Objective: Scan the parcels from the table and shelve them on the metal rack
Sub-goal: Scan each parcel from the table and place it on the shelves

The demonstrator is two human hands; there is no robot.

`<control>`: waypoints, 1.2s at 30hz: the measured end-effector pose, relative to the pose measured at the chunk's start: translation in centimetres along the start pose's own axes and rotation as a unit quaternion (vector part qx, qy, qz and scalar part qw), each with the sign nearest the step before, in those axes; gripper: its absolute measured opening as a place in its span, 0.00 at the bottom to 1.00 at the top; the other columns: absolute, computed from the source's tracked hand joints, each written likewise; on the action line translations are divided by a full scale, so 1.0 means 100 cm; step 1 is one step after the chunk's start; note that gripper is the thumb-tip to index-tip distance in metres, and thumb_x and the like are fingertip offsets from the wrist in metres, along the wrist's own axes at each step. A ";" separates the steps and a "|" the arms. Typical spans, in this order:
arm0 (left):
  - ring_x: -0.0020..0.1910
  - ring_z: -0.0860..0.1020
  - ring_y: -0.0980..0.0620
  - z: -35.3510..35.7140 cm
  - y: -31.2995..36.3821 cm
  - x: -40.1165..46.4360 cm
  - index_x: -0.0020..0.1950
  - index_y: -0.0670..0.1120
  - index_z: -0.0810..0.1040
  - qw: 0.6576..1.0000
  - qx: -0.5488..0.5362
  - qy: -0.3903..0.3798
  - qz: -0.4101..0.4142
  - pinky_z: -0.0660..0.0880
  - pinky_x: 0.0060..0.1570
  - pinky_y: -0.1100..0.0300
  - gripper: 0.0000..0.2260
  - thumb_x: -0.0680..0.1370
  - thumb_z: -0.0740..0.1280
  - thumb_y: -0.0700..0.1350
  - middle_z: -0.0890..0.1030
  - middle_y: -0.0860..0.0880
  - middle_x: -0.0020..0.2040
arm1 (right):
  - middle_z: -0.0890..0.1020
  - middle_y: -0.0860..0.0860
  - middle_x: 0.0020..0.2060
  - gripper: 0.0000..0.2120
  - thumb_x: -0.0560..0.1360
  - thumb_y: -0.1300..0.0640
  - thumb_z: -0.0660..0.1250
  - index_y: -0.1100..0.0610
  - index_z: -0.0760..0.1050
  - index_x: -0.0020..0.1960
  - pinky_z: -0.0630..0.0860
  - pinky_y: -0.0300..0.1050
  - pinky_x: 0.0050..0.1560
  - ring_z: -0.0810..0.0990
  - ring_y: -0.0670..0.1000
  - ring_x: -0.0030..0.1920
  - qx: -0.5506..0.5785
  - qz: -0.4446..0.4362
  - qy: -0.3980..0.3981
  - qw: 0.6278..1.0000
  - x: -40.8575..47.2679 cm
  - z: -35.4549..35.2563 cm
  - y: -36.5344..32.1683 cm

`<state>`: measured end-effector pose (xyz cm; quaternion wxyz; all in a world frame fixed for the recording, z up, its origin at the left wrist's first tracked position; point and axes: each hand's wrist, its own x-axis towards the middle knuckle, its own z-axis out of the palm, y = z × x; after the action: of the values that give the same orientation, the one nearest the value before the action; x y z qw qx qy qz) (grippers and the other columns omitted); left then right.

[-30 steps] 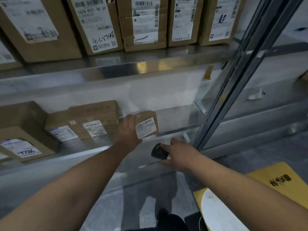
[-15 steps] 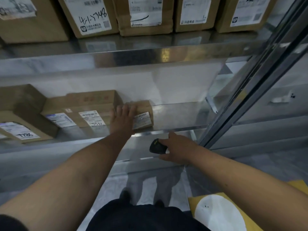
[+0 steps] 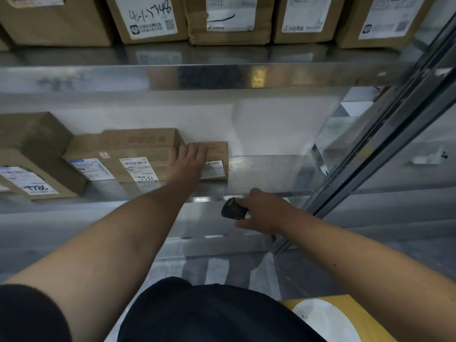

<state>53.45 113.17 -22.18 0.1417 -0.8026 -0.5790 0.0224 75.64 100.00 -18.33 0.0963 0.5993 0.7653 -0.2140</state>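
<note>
A small cardboard parcel (image 3: 217, 156) with a white label lies on the lower shelf of the metal rack (image 3: 259, 174). My left hand (image 3: 188, 161) rests flat on its left part, fingers straight along the top. It sits right beside a wider parcel (image 3: 128, 154) marked 3321. My right hand (image 3: 261, 212) holds a small black scanner (image 3: 232, 209) just in front of the shelf's front edge, to the right of and below the small parcel.
Another labelled box (image 3: 32, 166) stands at the lower shelf's left. Several labelled boxes (image 3: 229, 18) line the upper shelf. To the right of the small parcel the shelf is bare. The rack's upright post (image 3: 385, 141) rises on the right. A yellow object (image 3: 328, 317) lies at bottom right.
My left hand has set the small parcel down on the lower shelf against the wider box and now lies flat on it. The right hand with the scanner stayed near the shelf edge.
</note>
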 end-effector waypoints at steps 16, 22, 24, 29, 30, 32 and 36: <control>0.67 0.68 0.42 -0.026 -0.017 0.020 0.75 0.48 0.65 0.999 0.018 -0.026 -0.009 0.51 0.66 0.41 0.30 0.74 0.70 0.42 0.70 0.46 0.71 | 0.70 0.50 0.52 0.30 0.79 0.33 0.69 0.48 0.74 0.74 0.78 0.50 0.52 0.74 0.53 0.47 -0.005 -0.020 0.006 1.000 0.029 -0.018 -0.007; 0.63 0.71 0.40 -0.015 -0.012 0.008 0.72 0.47 0.71 0.998 -0.013 0.036 0.051 0.56 0.69 0.36 0.33 0.69 0.76 0.45 0.74 0.45 0.67 | 0.70 0.51 0.53 0.29 0.79 0.34 0.68 0.48 0.74 0.74 0.75 0.48 0.51 0.78 0.56 0.51 0.012 0.014 0.004 1.000 0.019 -0.009 -0.005; 0.60 0.75 0.38 -0.012 -0.008 0.001 0.66 0.46 0.78 0.989 -0.031 0.067 0.129 0.67 0.64 0.35 0.29 0.66 0.78 0.44 0.78 0.42 0.63 | 0.72 0.53 0.57 0.30 0.79 0.33 0.68 0.47 0.74 0.75 0.76 0.49 0.53 0.79 0.58 0.56 0.022 0.036 0.000 0.999 0.011 -0.005 -0.006; 0.64 0.75 0.40 -0.018 0.013 -0.016 0.66 0.50 0.80 0.955 -0.140 0.002 0.261 0.69 0.64 0.41 0.22 0.72 0.75 0.47 0.79 0.46 0.63 | 0.71 0.55 0.70 0.33 0.79 0.32 0.67 0.44 0.69 0.80 0.75 0.50 0.63 0.76 0.59 0.67 0.077 0.104 -0.019 0.991 -0.016 0.010 -0.016; 0.67 0.74 0.41 -0.017 0.017 -0.017 0.69 0.50 0.78 0.949 -0.152 -0.010 0.275 0.66 0.67 0.41 0.23 0.74 0.74 0.48 0.77 0.46 0.66 | 0.71 0.55 0.71 0.34 0.79 0.32 0.66 0.44 0.67 0.81 0.74 0.49 0.62 0.76 0.59 0.68 0.079 0.121 -0.020 0.989 -0.022 0.012 -0.020; 0.66 0.74 0.39 -0.011 0.024 -0.014 0.71 0.48 0.77 0.935 -0.165 -0.030 0.312 0.66 0.67 0.42 0.24 0.76 0.73 0.48 0.77 0.44 0.67 | 0.70 0.56 0.70 0.35 0.80 0.32 0.65 0.45 0.65 0.82 0.73 0.47 0.58 0.75 0.59 0.67 0.095 0.159 -0.011 0.983 -0.034 0.019 -0.027; 0.69 0.73 0.39 -0.017 0.054 -0.024 0.76 0.48 0.73 0.900 -0.195 -0.056 0.387 0.61 0.66 0.48 0.25 0.79 0.69 0.50 0.75 0.44 0.70 | 0.75 0.57 0.66 0.31 0.79 0.33 0.67 0.47 0.71 0.77 0.77 0.49 0.59 0.78 0.58 0.62 0.171 0.252 0.030 0.952 -0.072 0.047 -0.046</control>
<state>57.95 108.98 -22.18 -0.0695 -0.9723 -0.2229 0.0068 72.64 90.74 -18.61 0.0197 0.7862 0.5442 -0.2923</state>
